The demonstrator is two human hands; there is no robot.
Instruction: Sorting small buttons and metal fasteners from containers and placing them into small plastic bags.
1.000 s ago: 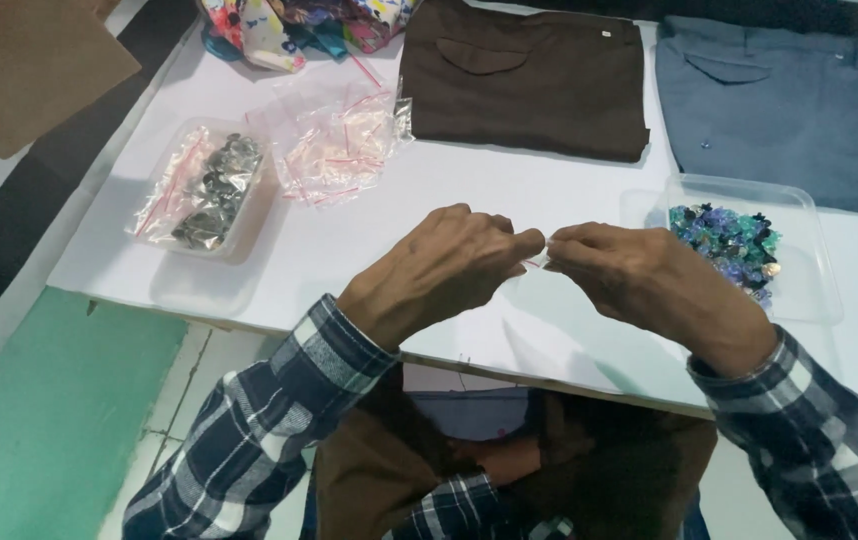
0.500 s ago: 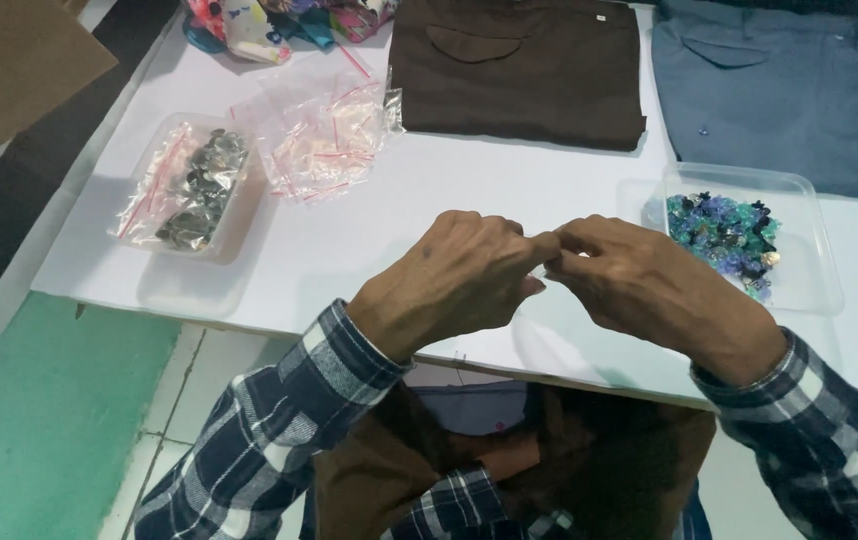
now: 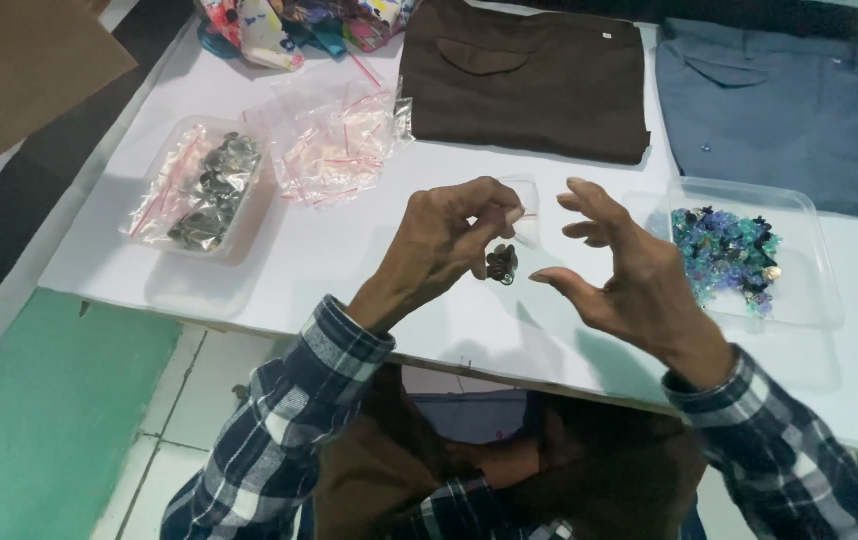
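My left hand (image 3: 449, 240) pinches the top of a small clear zip bag (image 3: 509, 245) with dark metal pieces inside, holding it above the white table (image 3: 369, 270). My right hand (image 3: 624, 275) hovers just to the right of the bag with fingers spread and nothing in it. A clear tray (image 3: 799, 215) of blue and green beads lies right of my right hand.
A clear tray of filled small bags (image 3: 204, 190) stands at the left, next to a heap of empty zip bags (image 3: 334, 150). Folded brown trousers (image 3: 524, 80) and grey-blue trousers (image 3: 779, 110) lie at the back. Colourful fabric (image 3: 299, 25) sits far back left.
Both hands were together on the small bag. Now my right hand has let go and opened to the right, and the bag hangs from my left fingers.
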